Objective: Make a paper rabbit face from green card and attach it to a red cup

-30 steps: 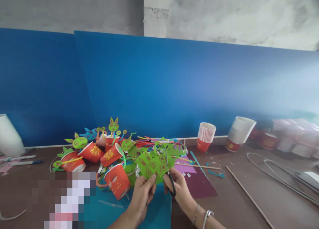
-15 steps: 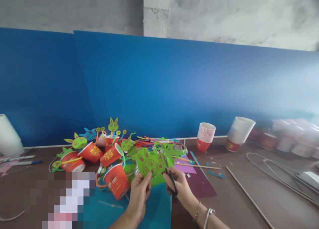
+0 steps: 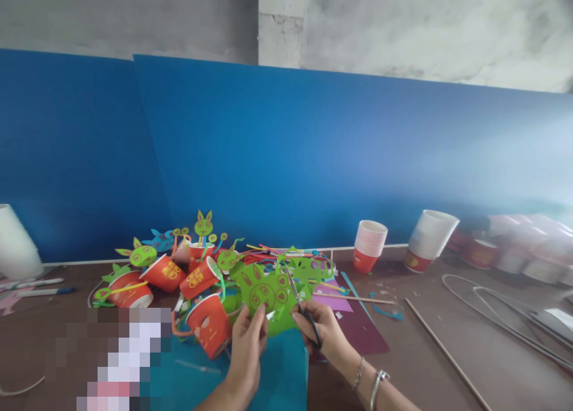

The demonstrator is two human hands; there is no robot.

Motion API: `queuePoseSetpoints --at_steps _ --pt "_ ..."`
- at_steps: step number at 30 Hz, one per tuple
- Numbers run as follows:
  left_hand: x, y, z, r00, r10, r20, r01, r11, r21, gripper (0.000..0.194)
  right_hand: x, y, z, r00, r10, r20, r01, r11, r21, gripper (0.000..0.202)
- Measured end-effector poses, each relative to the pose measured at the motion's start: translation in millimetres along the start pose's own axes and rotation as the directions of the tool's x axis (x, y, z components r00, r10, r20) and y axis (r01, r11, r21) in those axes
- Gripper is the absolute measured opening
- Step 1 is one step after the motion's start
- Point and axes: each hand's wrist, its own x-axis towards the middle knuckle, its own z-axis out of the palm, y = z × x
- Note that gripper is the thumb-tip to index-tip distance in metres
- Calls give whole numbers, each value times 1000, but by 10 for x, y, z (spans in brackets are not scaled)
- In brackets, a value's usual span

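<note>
Between thumb and fingers, my left hand [image 3: 249,336] pinches the lower edge of a green paper sheet [image 3: 257,291]. Drawn on the sheet are a rabbit face and small circles. My right hand [image 3: 320,325] is closed around the black handles of a pair of scissors [image 3: 294,286]. The blades point up and left, beside the small circles at the sheet's right edge; whether they touch the paper I cannot tell. Just left of my left hand lies a tipped red paper cup [image 3: 209,326]. Green paper offcuts [image 3: 308,269] lie behind the scissors.
Several red cups with green rabbit heads [image 3: 163,272] crowd the left. Blue paper [image 3: 282,375] and maroon paper [image 3: 364,333] lie beneath the work. Stacked paper cups [image 3: 370,244] stand at the back right. A wooden stick [image 3: 443,348] and a grey cable [image 3: 501,315] lie right.
The scissors have shifted slightly and their blades now tilt further left. The green sheet has turned a little in my left hand, with more of its right edge freed from the scissors.
</note>
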Motion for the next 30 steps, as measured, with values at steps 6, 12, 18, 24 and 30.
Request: queuePoseSetpoints --at_steps 6,12,18,24,30 --pt "5 -51 -26 997 10 81 -18 994 108 43 -20 -3 -10 990 -82 -115 99 983 153 39" --pt "-37 -70 -5 967 -14 254 -29 986 166 39 -10 1 -9 979 -28 -203 61 985 159 41" --pt "-41 -93 13 955 -22 295 -46 974 221 42 -47 -2 55 994 -76 -76 86 987 137 40" --pt "-10 -35 0 983 157 92 -173 965 198 41 -109 35 96 984 -36 173 31 999 30 37" --pt "1 -40 6 989 133 64 -143 972 187 43 -158 18 145 963 51 264 -24 995 -102 26"
